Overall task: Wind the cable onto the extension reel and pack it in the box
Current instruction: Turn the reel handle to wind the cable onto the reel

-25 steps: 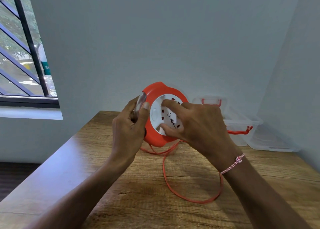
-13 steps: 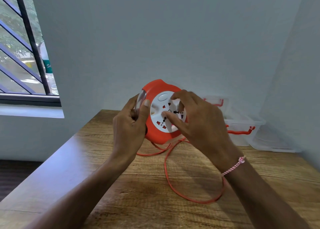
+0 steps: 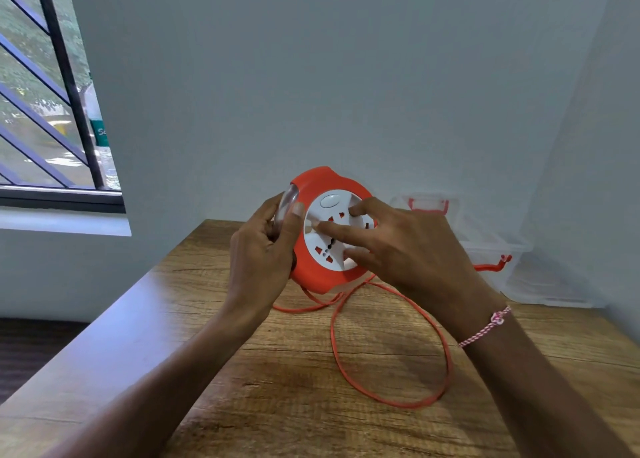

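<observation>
One reel [image 3: 320, 186], our left hand [image 3: 259, 253] gripping its edge, our right hand [image 3: 408, 250] pressing straight fingers on it, one cable [image 3: 332, 336], one box [image 3: 491, 246]

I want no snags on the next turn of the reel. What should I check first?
1. Left hand grips round orange plastic reel: ok.
2. Right hand touches its white socket disc: ok.
3. Thin orange cable on wooden table lies knot-free: ok.
4. Cable fully wound: not ok.
5. Room in clear plastic box with red handles: cannot tell.
</observation>
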### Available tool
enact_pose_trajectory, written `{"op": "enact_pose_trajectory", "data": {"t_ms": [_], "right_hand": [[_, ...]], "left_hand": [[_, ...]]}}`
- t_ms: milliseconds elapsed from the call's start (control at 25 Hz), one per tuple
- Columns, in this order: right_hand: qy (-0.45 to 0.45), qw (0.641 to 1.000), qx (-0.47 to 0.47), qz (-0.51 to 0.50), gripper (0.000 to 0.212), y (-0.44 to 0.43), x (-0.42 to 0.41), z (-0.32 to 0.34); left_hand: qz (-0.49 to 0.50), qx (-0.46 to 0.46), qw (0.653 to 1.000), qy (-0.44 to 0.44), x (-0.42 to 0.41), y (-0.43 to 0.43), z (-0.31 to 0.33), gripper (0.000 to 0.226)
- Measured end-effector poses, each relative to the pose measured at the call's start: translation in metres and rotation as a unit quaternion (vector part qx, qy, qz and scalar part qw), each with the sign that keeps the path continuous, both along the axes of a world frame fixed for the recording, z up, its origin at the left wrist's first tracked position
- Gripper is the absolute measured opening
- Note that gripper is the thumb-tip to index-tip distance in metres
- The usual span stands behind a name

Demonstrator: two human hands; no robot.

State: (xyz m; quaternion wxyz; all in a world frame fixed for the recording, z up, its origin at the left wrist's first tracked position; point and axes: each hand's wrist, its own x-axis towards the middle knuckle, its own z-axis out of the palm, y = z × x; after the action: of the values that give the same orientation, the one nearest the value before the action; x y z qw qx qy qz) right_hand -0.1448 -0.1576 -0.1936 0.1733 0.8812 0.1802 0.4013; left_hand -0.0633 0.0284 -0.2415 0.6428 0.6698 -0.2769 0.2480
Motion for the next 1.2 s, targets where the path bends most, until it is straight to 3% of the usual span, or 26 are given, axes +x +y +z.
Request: {"op": "enact_pose_trajectory", "data": {"t_ms": [120, 360, 480, 600, 680, 720, 760, 800, 880, 960, 1080, 1200], "right_hand": [[-0.022, 0.999, 0.025, 0.017, 0.048, -0.001, -0.002, 0.0], [-0.044, 0.993, 0.104, 0.034, 0.058, 0.01, 0.002, -0.006], [-0.042, 0.974, 0.221, 0.022, 0.066, 0.019, 0.007, -0.007], [0.013, 0.894, 0.447, 0.019, 0.058, 0.028, 0.013, -0.013], [0.082, 0.776, 0.624, 0.03, 0.051, 0.032, 0.019, -0.015], [0.099, 0.738, 0.667, 0.035, 0.048, 0.032, 0.019, -0.015], [0.092, 0.748, 0.657, 0.029, 0.047, 0.031, 0.018, -0.016], [0.061, 0.796, 0.602, 0.015, 0.046, 0.028, 0.017, -0.017], [-0.012, 0.906, 0.423, 0.006, 0.044, 0.019, 0.014, -0.019], [-0.038, 0.97, 0.239, 0.026, 0.045, 0.01, 0.01, -0.018], [-0.012, 0.997, 0.081, 0.01, 0.054, 0.003, 0.006, -0.015], [-0.029, 0.999, 0.045, 0.009, 0.058, 0.008, 0.003, -0.017]], "left_hand": [[0.009, 0.014, 0.999, -0.028, -0.002, 0.0, 0.001, 0.022], [0.04, 0.01, 0.997, -0.058, -0.004, 0.001, 0.001, 0.026], [0.057, 0.007, 0.995, -0.077, -0.005, -0.001, -0.003, 0.028], [0.053, 0.011, 0.996, -0.078, -0.006, -0.005, -0.006, 0.025], [0.048, 0.016, 0.996, -0.068, -0.006, -0.006, -0.008, 0.026], [0.044, 0.018, 0.997, -0.061, -0.005, -0.006, -0.008, 0.026], [0.041, 0.019, 0.998, -0.054, -0.005, -0.005, -0.008, 0.027], [0.039, 0.021, 0.998, -0.049, -0.003, -0.004, -0.007, 0.028], [0.036, 0.025, 0.998, -0.047, 0.0, -0.002, -0.006, 0.028], [0.033, 0.026, 0.998, -0.039, 0.004, 0.001, -0.004, 0.024], [0.019, 0.022, 0.999, -0.03, 0.008, 0.006, 0.0, 0.022], [0.018, 0.02, 0.999, -0.027, 0.009, 0.006, 0.001, 0.024]]}}
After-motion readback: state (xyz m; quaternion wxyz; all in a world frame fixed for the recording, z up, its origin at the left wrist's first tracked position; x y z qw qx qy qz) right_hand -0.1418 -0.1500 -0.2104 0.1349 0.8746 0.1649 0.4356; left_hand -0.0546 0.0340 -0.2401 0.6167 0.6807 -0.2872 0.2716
